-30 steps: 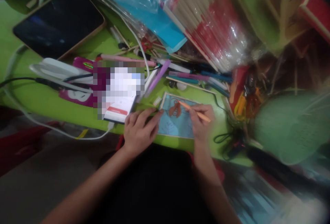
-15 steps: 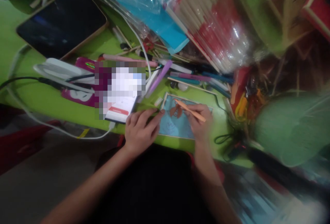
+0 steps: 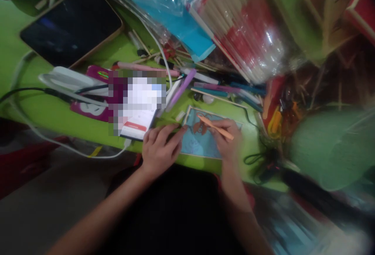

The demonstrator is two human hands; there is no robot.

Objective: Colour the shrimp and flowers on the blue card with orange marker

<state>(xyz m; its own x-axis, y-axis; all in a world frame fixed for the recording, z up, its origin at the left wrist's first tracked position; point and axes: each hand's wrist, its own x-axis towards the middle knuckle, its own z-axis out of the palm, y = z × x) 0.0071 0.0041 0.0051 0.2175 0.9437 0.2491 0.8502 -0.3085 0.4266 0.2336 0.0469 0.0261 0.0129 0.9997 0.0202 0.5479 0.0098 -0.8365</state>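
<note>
Bright lime green tabletop (image 3: 52, 114). The small panel (image 3: 202, 145) is light blue with a rust-brown figure and a pale wood border; the stick (image 3: 215, 127) over it is orange. From the panel, a lilac pen (image 3: 180, 90) lies at eleven o'clock, a magenta case (image 3: 90, 108) at nine, a tan-edged black tablet (image 3: 72, 26) at ten, and a red-and-cream striped packet (image 3: 240, 32) at one
</note>
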